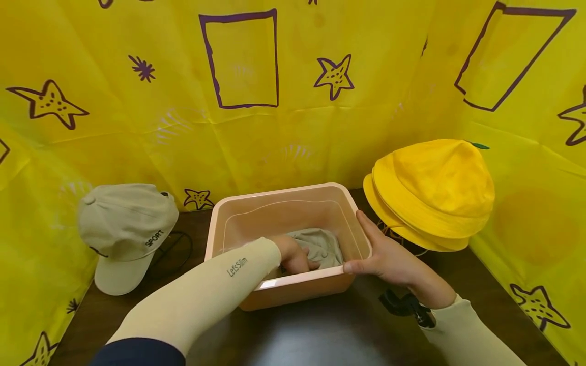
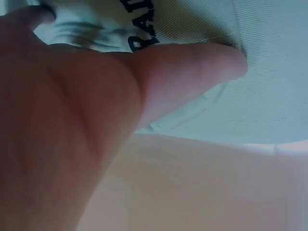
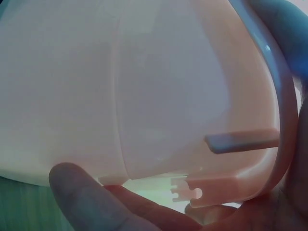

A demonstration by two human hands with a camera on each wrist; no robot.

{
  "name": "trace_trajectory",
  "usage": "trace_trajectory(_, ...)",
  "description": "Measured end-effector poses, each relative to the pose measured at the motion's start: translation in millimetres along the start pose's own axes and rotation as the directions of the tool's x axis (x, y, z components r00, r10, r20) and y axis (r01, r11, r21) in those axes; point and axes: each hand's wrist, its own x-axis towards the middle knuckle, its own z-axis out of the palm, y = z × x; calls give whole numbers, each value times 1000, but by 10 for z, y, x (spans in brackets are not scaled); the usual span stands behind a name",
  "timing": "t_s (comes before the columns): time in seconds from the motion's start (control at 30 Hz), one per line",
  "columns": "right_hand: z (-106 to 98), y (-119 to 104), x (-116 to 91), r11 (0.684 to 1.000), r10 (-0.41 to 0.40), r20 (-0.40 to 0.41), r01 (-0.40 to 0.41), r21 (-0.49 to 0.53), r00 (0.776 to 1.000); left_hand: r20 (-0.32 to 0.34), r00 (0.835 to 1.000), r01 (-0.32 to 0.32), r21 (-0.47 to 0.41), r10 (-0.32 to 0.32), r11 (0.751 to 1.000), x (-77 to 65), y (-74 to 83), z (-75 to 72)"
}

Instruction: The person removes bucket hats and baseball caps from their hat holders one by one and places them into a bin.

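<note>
A pink plastic basin (image 1: pixel 293 291) stands on the table, and inside it lies a grey-beige cap (image 1: pixel 326 248). My left hand (image 1: pixel 295 256) reaches over the basin's near rim and grips the cap. In the left wrist view, the thumb (image 2: pixel 192 65) lies across the cap's fabric (image 2: pixel 274 72) beside dark lettering; most of the other fingers are hidden. My right hand (image 1: pixel 389 259) holds the basin's near right corner, thumb on the front rim and fingers along the right side. From the right wrist view, fingers (image 3: pixel 91 197) press against the basin's outer wall (image 3: pixel 168 86).
A beige cap (image 1: pixel 125 218) marked SPORT sits on a dark wire stand (image 1: pixel 176 251) at the left. Stacked yellow hats (image 1: pixel 435 190) stand at the right, close to my right hand. A yellow patterned sheet (image 1: pixel 284 132) encloses the dark table (image 1: pixel 320 335).
</note>
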Motion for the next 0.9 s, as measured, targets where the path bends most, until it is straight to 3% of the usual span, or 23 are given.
trace_trajectory(0.17, 9, -28, -6, 1000, -3, 3, 3, 21, 1000, -98, 994, -39, 111, 50, 993, -77, 7, -69)
trace_trajectory(0.27, 7, -46, -16, 1000, 23, 8, -23, 13, 1000, -164, 983, -69, 94, 84, 993, -222, 3, -164)
trace_trajectory(0.37, -3, -53, -24, 999, 48, 14, -48, 3, 999, -239, 967, -90, 14, 90, 996, -516, -9, -262)
trace_trajectory(0.43, -3, -55, -27, 998, 56, 14, -56, 1, 998, -326, 938, -123, 12, 120, 992, -775, -16, -286)
trace_trajectory(0.5, -4, -53, -35, 998, 60, 11, -60, -4, 998, -439, 885, -149, 51, 156, 988, -1076, -23, -263)
trace_trajectory(0.53, -1, -52, -42, 998, 60, 7, -60, -6, 998, -510, 844, -144, 83, 166, 986, -1232, -25, -225)
trace_trajectory(0.57, -2, -52, -42, 998, 62, 6, -62, -10, 998, -588, 789, -130, 120, 176, 984, -1391, -28, -170)
trace_trajectory(0.63, -3, -51, -47, 998, 66, 5, -66, -19, 998, -731, 657, -80, 172, 182, 982, -1701, -61, -16)
trace_trajectory(0.67, -4, -50, -48, 998, 65, 5, -65, -23, 998, -798, 577, -48, 179, 174, 983, -1852, -92, 83)
trace_trajectory(0.73, -6, -51, -48, 998, 60, 5, -60, -29, 998, -911, 383, 19, 171, 151, 985, -2120, -193, 314)
trace_trajectory(0.8, -7, -54, -46, 998, 53, 7, -53, -34, 999, -974, 209, 66, 103, 88, 992, -2345, -339, 572)
trace_trajectory(0.87, -9, -52, -45, 998, 51, 7, -51, -36, 999, -998, 58, 85, -20, -25, 996, -2514, -518, 849)
trace_trajectory(0.9, -11, -49, -47, 998, 52, 6, -52, -39, 999, -994, 8, 77, -110, -111, 991, -2588, -604, 988)
